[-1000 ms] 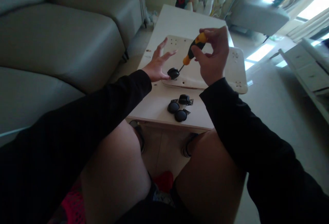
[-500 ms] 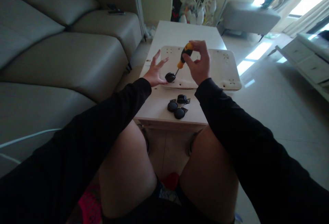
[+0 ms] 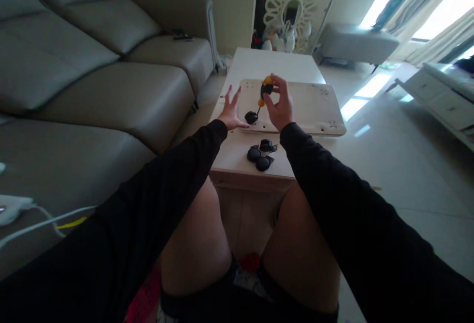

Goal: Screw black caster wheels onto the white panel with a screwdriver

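My right hand grips a yellow and black screwdriver, its shaft pointing down beside a black caster wheel. That caster stands at the near left corner of a pale rectangular board. My left hand is spread open to the left of the caster, its thumb close to the caster's base; whether it touches cannot be made out. In front of the board, three loose black casters with metal mounting plates lie grouped together. Sets of small holes mark the board's other corners.
The board lies on a long white table. A grey-brown sofa runs along the left, with a white power strip and cable on it. At the right stands a white drawer cabinet. A grey bench is farther back.
The camera view has shifted, showing more of the sofa and the far wall. The screwdriver stands somewhat more upright in my right hand. My left hand remains spread beside the caster.
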A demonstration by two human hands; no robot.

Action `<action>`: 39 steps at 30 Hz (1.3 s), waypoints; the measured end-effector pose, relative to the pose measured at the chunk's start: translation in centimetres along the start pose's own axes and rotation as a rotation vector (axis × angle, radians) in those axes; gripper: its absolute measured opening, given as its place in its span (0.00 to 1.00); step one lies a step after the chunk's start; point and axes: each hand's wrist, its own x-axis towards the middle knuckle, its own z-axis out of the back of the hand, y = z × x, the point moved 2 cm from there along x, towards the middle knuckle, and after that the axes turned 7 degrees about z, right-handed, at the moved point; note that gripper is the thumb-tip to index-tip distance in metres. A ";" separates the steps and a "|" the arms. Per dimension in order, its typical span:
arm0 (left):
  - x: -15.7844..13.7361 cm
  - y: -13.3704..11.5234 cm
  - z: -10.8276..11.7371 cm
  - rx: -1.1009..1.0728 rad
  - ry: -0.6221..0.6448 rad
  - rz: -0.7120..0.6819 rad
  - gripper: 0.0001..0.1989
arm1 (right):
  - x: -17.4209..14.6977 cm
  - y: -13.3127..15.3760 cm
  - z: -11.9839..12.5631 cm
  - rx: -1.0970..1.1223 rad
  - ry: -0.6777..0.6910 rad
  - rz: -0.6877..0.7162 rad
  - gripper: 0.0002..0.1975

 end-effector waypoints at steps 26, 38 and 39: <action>-2.8 0.9 1.2 -0.005 -0.035 -0.032 0.78 | 1.9 2.4 0.6 -0.148 0.159 -0.189 0.21; -4.5 2.3 3.2 -0.067 -0.068 0.092 0.77 | 6.6 5.1 3.0 -0.503 0.545 -0.151 0.17; -4.7 2.6 3.3 -0.067 -0.063 0.099 0.77 | 6.8 5.2 3.1 -0.540 0.582 -0.140 0.17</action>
